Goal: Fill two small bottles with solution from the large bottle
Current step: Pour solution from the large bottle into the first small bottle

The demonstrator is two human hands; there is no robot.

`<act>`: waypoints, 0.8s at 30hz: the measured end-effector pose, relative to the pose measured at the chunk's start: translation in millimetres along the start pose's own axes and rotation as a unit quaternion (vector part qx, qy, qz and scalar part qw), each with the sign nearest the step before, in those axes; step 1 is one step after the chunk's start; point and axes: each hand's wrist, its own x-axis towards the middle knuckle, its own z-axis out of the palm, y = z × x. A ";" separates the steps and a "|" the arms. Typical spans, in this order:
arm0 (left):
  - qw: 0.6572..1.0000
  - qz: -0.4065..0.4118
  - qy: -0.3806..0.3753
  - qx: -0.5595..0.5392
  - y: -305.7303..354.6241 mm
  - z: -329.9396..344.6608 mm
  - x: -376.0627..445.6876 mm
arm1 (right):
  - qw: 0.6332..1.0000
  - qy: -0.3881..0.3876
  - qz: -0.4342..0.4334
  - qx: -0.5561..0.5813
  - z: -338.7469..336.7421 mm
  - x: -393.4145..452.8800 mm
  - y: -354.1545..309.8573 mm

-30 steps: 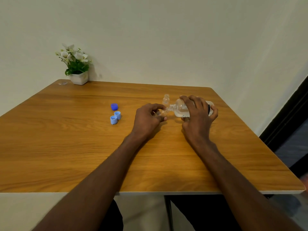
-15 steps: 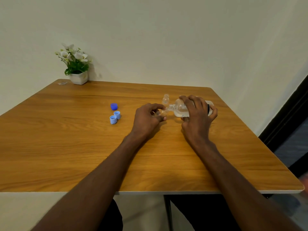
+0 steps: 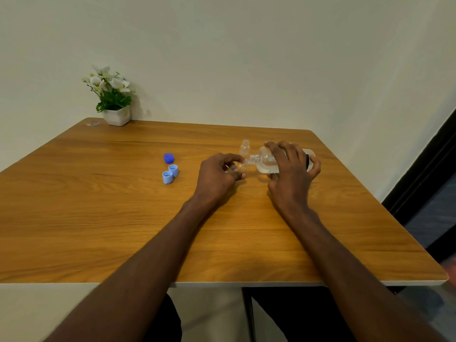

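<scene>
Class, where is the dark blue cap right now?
In the head view, the dark blue cap lies on the table, left of the left hand, just behind the two light blue caps.

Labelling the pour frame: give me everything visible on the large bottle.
The large bottle is clear plastic with a ribbed, uncapped neck. It lies tipped nearly on its side above the table, neck pointing left into a small bottle held by the left hand. The right hand grips its body. Clear liquid pools along its lower side.
</scene>
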 end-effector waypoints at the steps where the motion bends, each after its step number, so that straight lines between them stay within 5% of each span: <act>1: 1.000 0.000 -0.001 0.001 -0.1 -0.2 -0.1 | 1.000 0.001 0.000 0.001 0.0 0.2 0.0; 24: 1.000 -0.008 -0.002 -0.001 3.1 -0.5 -2.1 | 1.000 0.007 -0.004 0.006 0.6 -0.3 0.6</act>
